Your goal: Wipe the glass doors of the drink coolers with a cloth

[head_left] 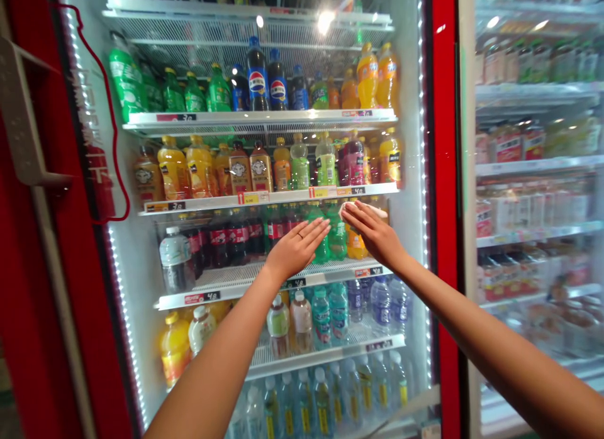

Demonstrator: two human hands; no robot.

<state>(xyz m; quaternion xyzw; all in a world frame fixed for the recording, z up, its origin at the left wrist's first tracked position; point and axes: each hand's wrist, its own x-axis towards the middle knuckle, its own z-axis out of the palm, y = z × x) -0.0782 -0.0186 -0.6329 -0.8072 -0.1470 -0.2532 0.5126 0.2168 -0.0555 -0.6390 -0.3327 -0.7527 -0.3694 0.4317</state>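
My left hand (291, 249) is raised in front of the middle of a drinks fridge. Its fingers are stretched out and close together, a ring on one of them, and nothing is in it. To its right, my right hand (372, 234) lies with fingers extended over a pale cloth (379, 211), whose edges show beside and beyond the fingers. The cloth seems pressed to the fridge's glass door, which carries light reflections. Behind the hands are green bottles (320, 247) and an orange drink bottle (355, 243), partly covered by the fingers.
The fridge has a red frame (443, 175) and a grey handle (33, 121) at the left. Shelves hold several rows of bottles, among them cola bottles (257, 80) and water bottles (322, 401). Another stocked fridge (538, 165) stands at the right.
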